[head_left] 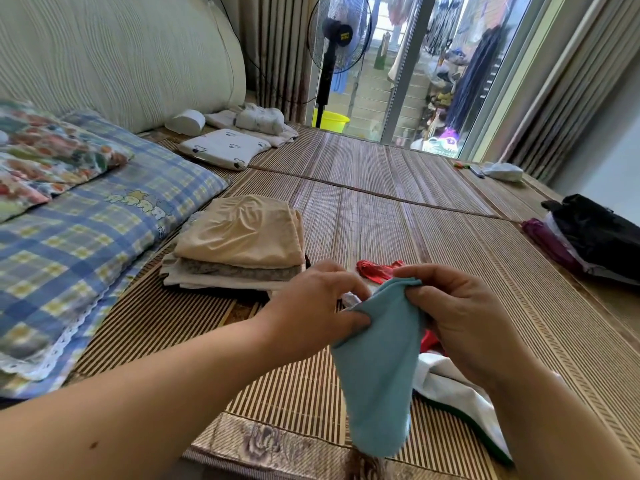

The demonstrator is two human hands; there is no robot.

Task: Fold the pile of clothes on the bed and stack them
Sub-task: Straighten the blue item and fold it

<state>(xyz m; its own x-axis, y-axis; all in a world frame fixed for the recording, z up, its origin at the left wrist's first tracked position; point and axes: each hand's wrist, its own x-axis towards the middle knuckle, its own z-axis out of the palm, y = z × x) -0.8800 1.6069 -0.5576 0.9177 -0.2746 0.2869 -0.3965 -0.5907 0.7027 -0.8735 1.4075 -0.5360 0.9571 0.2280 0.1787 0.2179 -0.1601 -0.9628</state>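
A light blue garment (377,368) hangs in front of the person, held up above the near part of the bed's woven mat (381,209). Both hands grip its upper edge. The left hand (311,306) pinches the left corner between thumb and curled fingers. The right hand (460,317) pinches the top right corner the same way, fingers bent in toward the palm. The hands are near each other, with the top hem running between them. The cloth is smooth, narrow and long, dropping from the hands to a rounded lower end. Both forearms reach in from the lower edge of the view, the left one crossing from the far left, and the backs of the hands face the camera.

Unfolded pieces lie on the mat below and behind the held cloth: a white garment (457,393) with a dark green edge, and a red garment (377,270) just beyond the hands. To the left a stack of folded clothes (239,244), with a beige piece on top, sits on the mat just beside a blue plaid pillow (86,237). A black bag (599,233) rests at the right edge, and a standing fan (337,39) is by the glass door.
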